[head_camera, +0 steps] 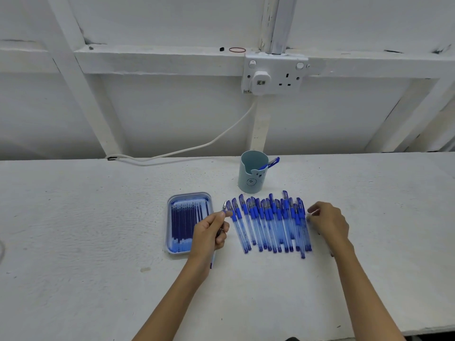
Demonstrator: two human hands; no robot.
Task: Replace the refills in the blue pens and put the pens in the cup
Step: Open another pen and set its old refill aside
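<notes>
Left hand (209, 232) gripping pen (224, 209) — right hand (328, 222) beside pens (270, 225)

- Blue caps and grips, clear barrels: pens (268, 225)
- Pale teal, drawn bear face: cup (252, 174)
- Light blue: tray (170, 217); dark blue: refills (184, 222)
- White: table (98, 230)
</notes>
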